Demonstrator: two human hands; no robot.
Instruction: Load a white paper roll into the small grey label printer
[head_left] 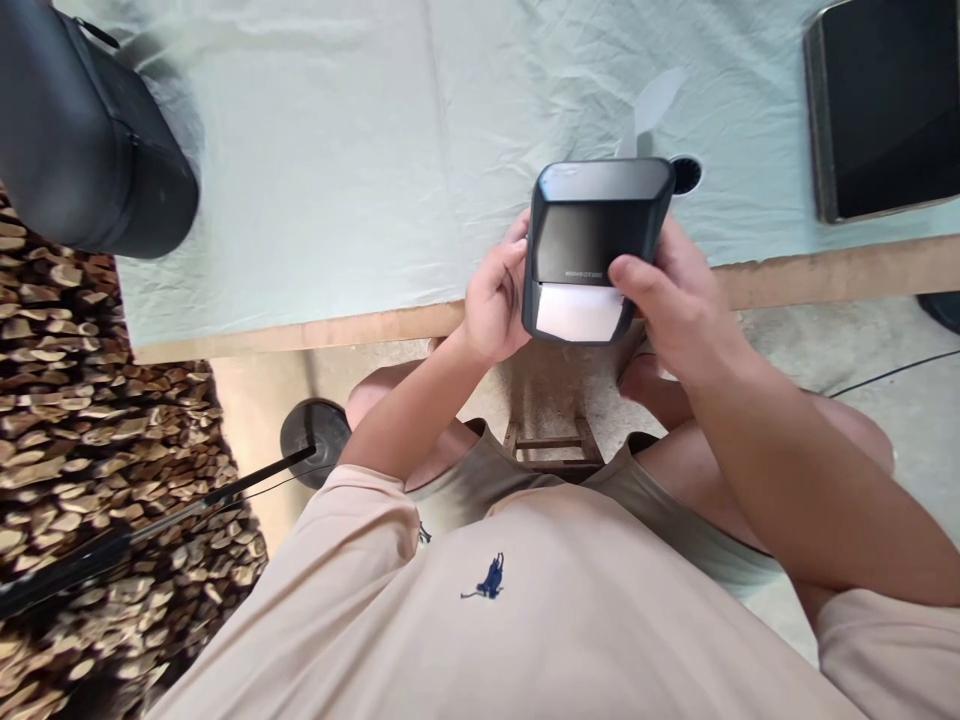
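I hold a small dark grey label printer [596,215] in both hands over the front edge of the table. White paper [579,312] shows in its open slot at the near end. My left hand [496,295] grips the printer's left side. My right hand [671,300] grips the right side, with the thumb resting on the printer's face just above the paper. A white paper strip [654,105] lies on the cloth just behind the printer.
A pale green cloth [337,170] covers the table, whose wooden edge [300,335] runs across the view. A black cylinder [82,140] stands at far left, a dark tablet-like slab [885,105] at far right. A hole [686,175] sits behind the printer. Stacked wood [90,400] lies left.
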